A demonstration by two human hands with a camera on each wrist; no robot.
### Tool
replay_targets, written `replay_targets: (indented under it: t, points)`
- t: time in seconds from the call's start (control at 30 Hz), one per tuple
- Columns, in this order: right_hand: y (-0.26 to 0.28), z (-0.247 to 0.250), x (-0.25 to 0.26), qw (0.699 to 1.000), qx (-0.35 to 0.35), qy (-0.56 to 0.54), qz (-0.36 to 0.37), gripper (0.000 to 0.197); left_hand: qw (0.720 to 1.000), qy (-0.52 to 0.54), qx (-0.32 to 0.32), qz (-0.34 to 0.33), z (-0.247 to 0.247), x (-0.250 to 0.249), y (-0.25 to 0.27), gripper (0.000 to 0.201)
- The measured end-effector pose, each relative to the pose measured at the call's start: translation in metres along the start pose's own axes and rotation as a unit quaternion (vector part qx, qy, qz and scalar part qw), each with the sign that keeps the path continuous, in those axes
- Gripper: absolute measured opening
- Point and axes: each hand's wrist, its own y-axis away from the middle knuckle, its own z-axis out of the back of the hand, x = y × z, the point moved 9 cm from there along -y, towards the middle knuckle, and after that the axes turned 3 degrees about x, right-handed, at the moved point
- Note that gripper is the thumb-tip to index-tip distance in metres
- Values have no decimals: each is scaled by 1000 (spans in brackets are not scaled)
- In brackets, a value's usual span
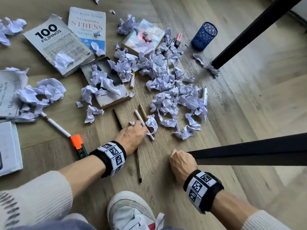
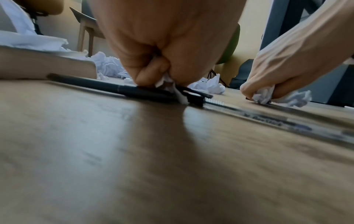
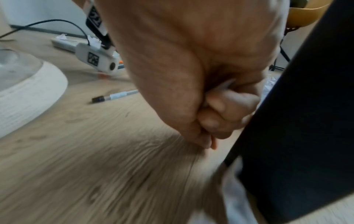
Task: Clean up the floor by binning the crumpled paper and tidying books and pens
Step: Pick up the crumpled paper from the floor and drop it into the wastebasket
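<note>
My left hand (image 1: 137,130) is down on the wooden floor, fingers curled round a small piece of crumpled paper (image 2: 164,81) that lies across a black pen (image 2: 122,89). A white pen (image 1: 144,125), a gold pen (image 1: 143,112) and a dark pencil (image 1: 118,119) lie by those fingers. My right hand (image 1: 180,161) is a closed fist low over the floor, with crumpled paper (image 2: 262,95) bunched inside it. A big heap of crumpled paper (image 1: 166,77) covers the floor ahead. Several books, such as "100 Filipinos" (image 1: 56,45), lie at the upper left.
A blue mesh pen cup (image 1: 204,36) stands at the back right beside a black table leg (image 1: 249,34). A black bar (image 1: 249,152) crosses just right of my right fist. An orange highlighter (image 1: 77,141) and a white marker (image 1: 204,95) lie on the floor. My shoe (image 1: 131,211) is below.
</note>
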Motion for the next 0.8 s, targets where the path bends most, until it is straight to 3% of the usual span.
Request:
replay_targets:
  t: [0.1,0.2,0.3,0.37,0.47,0.6,0.67,0.73,0.8]
  points:
    - [-13,27,-11,996,-79,-49,-6,11,1000,-9,-13,-19,6,14,1,23]
    - [-22,48,-35,982,-149,-104,-51,16,998,-51,4,-30,31,30,3,41]
    - [-34,68,-58,956,-209,-173,-112,45,989,-134,27,-63,74,36,5,54]
    - [-51,75,-69,938,-235,-205,-151,70,981,-160,59,-87,96,38,-2,39]
    - [-66,84,-101,869,-272,-331,-246,52,983,-150,94,-57,119,48,-22,9]
    - [-73,56,-135,789,-208,-438,-377,65,994,-81,67,-3,113,43,-53,29]
    - [-77,38,-148,747,-155,-486,-426,75,996,-33,77,-8,92,21,-64,52]
    - [-90,27,-154,734,-104,-513,-433,89,996,-16,87,-24,73,-1,-78,75]
    - [-105,28,-158,741,-95,-518,-416,98,996,-10,82,-20,57,-12,-96,83]
